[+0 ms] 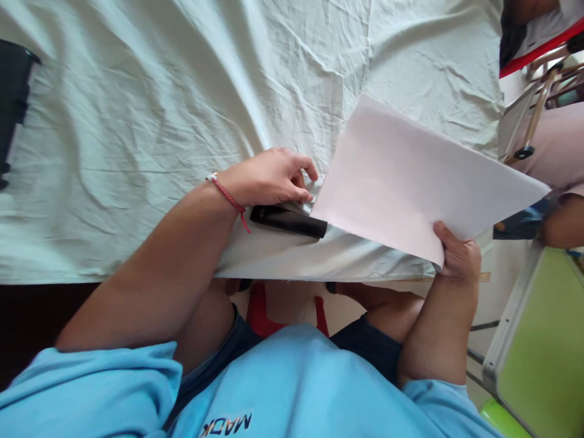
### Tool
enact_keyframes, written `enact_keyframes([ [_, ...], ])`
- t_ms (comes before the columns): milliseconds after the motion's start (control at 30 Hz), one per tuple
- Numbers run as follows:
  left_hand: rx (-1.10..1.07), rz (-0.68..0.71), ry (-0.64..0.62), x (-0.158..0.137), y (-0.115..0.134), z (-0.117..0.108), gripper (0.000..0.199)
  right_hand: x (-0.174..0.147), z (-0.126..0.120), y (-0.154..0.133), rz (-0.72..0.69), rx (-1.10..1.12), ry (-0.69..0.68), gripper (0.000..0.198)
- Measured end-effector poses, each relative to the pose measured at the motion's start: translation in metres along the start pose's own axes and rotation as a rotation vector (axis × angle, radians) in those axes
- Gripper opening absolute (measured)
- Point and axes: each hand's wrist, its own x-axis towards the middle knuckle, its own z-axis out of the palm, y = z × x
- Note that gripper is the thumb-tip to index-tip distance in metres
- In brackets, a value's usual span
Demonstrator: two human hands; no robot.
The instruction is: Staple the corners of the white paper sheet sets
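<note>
A white sheet of paper (424, 170) is tilted over the right part of the cloth. My right hand (458, 252) grips its near edge, thumb on top and fingers hidden underneath. Close to the paper's left corner, my left hand (278, 176) rests over the cloth with curled fingers. A gap shows between its thumb and forefinger, and nothing is held there. Just below this hand lies a slim black oblong object (289, 222), shaped somewhat like a stapler; its exact kind is unclear. The paper's left corner reaches close to its right end.
A wrinkled pale cloth (173, 79) covers the table. A black case (16, 103) stands at the far left. To the right are a green-topped table (542, 340) with a metal rim and a metal-framed piece of furniture (541, 115). Another person's arm or leg (566, 219) shows there.
</note>
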Motion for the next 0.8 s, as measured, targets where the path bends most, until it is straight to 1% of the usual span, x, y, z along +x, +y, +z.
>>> enact_keyframes([
  [100, 0.058, -0.003, -0.013, -0.001, 0.003, -0.001, 0.043, 0.001, 0.001, 0.001, 0.005, -0.004, -0.009, 0.078],
  [267, 0.126, -0.054, -0.047, -0.002, 0.012, -0.002, 0.048, 0.002, -0.001, 0.002, 0.029, -0.027, -0.02, 0.079],
  [367, 0.12, -0.037, -0.005, -0.003, 0.012, -0.002, 0.042, 0.003, -0.005, 0.001, 0.03, -0.029, -0.017, 0.082],
  [467, 0.082, 0.036, 0.009, -0.006, 0.01, -0.004, 0.033, 0.004, -0.01, -0.001, 0.029, -0.032, -0.004, 0.083],
  [533, 0.049, 0.105, -0.055, -0.009, 0.01, -0.007, 0.032, 0.006, -0.013, -0.001, 0.025, -0.033, 0.007, 0.08],
  [600, 0.055, 0.195, -0.164, -0.012, 0.013, -0.01, 0.032, 0.007, -0.015, -0.001, 0.024, -0.034, 0.012, 0.078],
  [667, 0.106, 0.281, -0.276, -0.013, 0.015, -0.011, 0.034, 0.007, -0.015, -0.001, 0.024, -0.036, 0.012, 0.078],
  [733, 0.16, 0.321, -0.347, -0.013, 0.016, -0.012, 0.033, 0.007, -0.015, 0.0, 0.024, -0.037, 0.007, 0.078],
  [800, 0.184, 0.318, -0.362, -0.013, 0.015, -0.012, 0.03, 0.007, -0.015, 0.0, 0.026, -0.036, -0.003, 0.078],
])
